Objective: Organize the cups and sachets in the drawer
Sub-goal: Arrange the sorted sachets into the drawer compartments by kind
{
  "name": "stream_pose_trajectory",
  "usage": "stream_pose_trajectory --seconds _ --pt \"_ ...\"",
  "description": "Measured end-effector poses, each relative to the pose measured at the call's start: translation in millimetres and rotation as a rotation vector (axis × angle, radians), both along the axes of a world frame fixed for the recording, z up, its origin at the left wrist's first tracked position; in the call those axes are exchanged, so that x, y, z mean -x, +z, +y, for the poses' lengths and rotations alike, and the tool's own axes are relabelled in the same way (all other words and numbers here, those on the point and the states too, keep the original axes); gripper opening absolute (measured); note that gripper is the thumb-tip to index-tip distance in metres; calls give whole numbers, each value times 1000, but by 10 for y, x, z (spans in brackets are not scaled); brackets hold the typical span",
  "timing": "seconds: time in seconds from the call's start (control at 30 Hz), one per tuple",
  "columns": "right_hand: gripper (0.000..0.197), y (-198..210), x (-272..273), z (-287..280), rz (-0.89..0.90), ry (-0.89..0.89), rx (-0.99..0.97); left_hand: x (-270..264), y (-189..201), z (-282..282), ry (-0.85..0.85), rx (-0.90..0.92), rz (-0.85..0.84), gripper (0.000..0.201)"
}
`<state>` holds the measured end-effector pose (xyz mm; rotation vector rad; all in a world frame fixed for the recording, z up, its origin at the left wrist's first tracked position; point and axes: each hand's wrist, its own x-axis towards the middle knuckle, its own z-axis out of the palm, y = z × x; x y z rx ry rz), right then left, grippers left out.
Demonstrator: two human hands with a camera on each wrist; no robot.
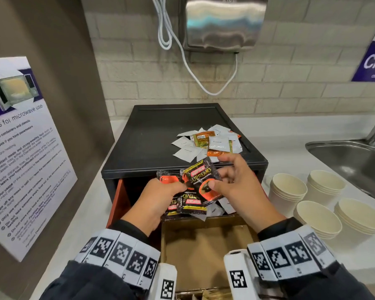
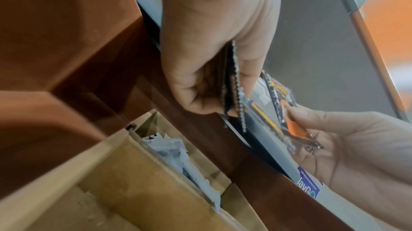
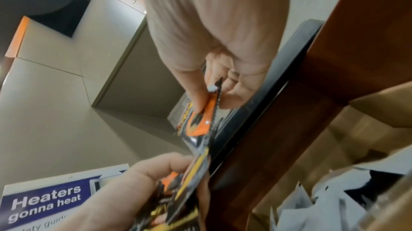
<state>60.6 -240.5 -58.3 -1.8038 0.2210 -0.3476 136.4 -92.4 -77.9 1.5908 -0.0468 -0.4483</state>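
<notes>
A pale brick-tiled wall with a steel hand dryer (image 1: 224,22) on it backs a white bench (image 1: 355,254), where a black box-shaped drawer unit (image 1: 160,137) stands against the wall, left of a steel sink (image 1: 351,161) at the bench's right edge. Its orange-sided drawer (image 1: 117,204) is pulled out toward the person, and a brown cardboard divider tray (image 1: 204,252) sits inside, its front compartment bare and white sachets showing in the compartment behind. Above the drawer's back half the left hand (image 1: 160,200) grips a fanned bundle of black-and-orange coffee sachets (image 1: 186,204), its fingers (image 2: 196,93) curled round them. The right hand (image 1: 232,185) pinches a single black coffee sachet (image 1: 201,180) of the same kind between thumb and fingers (image 3: 198,97), touching the bundle's top. A loose heap of white and orange sachets (image 1: 210,144) lies on the right half of the unit's top, and four stacks of cream paper cups (image 1: 320,204) stand on the bench between unit and sink. The step in hand looks like sorting: gathering the black coffee sachets into one squared bundle. The next move likely calls for sliding the single sachet flush against the rest, then lowering the bundle into one compartment of the tray. The glossy packets would probably slip and splay, so a firm pinch across the whole stack seems wise. The heap on top and the cups remain unsorted.
</notes>
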Motion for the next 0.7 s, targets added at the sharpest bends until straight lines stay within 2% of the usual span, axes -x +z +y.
stream_pose_trajectory --seconds 0.07,0.17,0.27,0.3,0.43,0.5,0.57,0.63,0.7 --pt "35 31 13 -12 -3 83 139 -13 3 18 -6 -30 -65 9" --pt "33 59 43 7 84 213 467 -42 -6 38 -8 -66 -113 11" --pt "17 42 27 56 183 303 776 -61 -10 70 -61 -89 -91 14" --pt "14 16 25 60 159 305 830 -67 -19 75 -93 -100 -85 15" --pt "11 -30 30 107 91 346 850 -47 -47 64 -214 -139 -30 22" --pt "10 -30 11 134 106 357 850 -34 -44 59 -237 -105 22 20" --pt "2 -4 10 141 109 347 859 -33 -33 56 -228 -45 90 23" --pt "17 -12 26 120 111 315 834 -55 -24 60 -212 37 163 29" --pt "20 -20 38 87 75 258 738 -84 -10 77 -188 131 258 35"
